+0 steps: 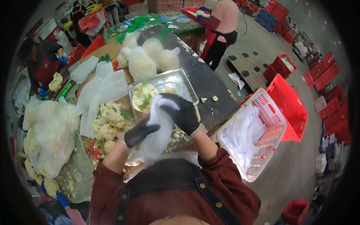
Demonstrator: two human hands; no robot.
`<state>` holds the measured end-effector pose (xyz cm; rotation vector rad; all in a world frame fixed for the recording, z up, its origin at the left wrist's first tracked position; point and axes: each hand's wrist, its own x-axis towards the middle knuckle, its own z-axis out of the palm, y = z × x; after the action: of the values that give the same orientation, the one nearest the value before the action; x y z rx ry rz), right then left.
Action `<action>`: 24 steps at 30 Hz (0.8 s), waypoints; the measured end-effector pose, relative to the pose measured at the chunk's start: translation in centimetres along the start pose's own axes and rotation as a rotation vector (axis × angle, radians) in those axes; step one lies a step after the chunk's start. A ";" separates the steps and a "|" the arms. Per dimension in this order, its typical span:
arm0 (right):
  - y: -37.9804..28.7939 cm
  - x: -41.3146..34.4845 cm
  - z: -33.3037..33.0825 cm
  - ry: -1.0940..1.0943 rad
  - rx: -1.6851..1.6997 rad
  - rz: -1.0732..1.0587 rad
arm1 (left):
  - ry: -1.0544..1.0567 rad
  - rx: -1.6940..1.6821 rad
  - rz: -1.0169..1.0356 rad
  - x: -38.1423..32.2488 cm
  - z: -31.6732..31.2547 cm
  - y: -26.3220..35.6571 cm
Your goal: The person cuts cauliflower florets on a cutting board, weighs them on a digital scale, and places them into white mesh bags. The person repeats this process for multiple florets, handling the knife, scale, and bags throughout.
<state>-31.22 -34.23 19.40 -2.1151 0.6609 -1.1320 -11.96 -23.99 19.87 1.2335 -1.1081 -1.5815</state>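
Observation:
Black gloves cover both hands. My right hand point(181, 114) grips the upper end of a white foam net sleeve point(161, 135), over the near side of a shallow metal tray point(184, 77). Lower down, my left hand point(142, 133) holds the same sleeve, its thumb lying across the netting. The sleeve hangs toward my apron and its lower part is blurred. A trimmed cauliflower head point(142, 98) with green leaf bits sits in the tray, just beyond the sleeve. Left of my left hand lie loose cauliflower florets point(111, 121) in a heap.
Net-wrapped cauliflowers point(142, 64) stand behind the tray. More empty sleeves point(102, 87) lie to the left, near a large bag of cauliflower point(53, 135). A white plastic basket point(270, 121) of sleeves stands at right. Co-workers' blue-gloved hands point(62, 199) are at left.

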 end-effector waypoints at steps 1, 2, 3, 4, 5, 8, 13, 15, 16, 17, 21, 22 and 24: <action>0.2 0.6 0.9 0.100 -0.025 -0.057 | 0.076 -0.197 0.052 -0.1 -0.3 -0.2; 0.3 0.6 1.9 0.184 0.139 0.145 | 0.276 -0.144 0.202 -0.2 -0.6 -0.4; 0.5 0.6 3.0 0.122 -0.042 0.052 | 0.324 -0.220 0.149 -0.4 -1.3 -0.5; 0.6 0.2 4.2 0.102 -0.197 -0.007 | 0.351 -0.156 0.092 -0.5 -1.6 -0.8; 0.8 0.0 5.1 0.052 -0.363 -0.003 | 0.407 -0.102 0.095 -0.7 -1.9 -0.9; 1.9 -0.8 6.5 0.199 0.112 0.264 | 0.250 -0.136 0.002 -1.6 -2.9 -1.3; 3.7 -1.1 7.4 0.003 0.237 0.440 | 0.000 -0.913 0.383 -1.9 -2.0 -2.6; 3.4 -2.1 9.0 -0.113 0.300 0.571 | 0.365 -0.279 0.216 -0.6 -0.9 -3.7; 3.1 -2.7 9.6 -0.010 0.345 0.624 | 0.456 -0.163 0.193 -0.1 -0.6 -4.3; 2.4 -3.6 10.7 0.154 0.388 0.596 | 0.487 -0.079 0.198 -0.4 -0.2 -5.0; 1.3 -4.4 9.3 0.154 0.652 0.889 | 0.497 -0.523 0.493 -1.9 -1.5 -6.0; 0.9 -4.3 8.8 0.099 0.681 0.576 | 0.417 -0.825 0.588 -2.4 -1.6 -6.2; 0.7 -4.0 7.8 -0.036 0.566 0.215 | 0.408 -0.805 0.508 -2.8 -2.3 -5.8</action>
<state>-26.60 -29.61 13.48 -1.5420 0.4669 -1.0120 -9.74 -20.07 14.68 0.6103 -0.3871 -1.1219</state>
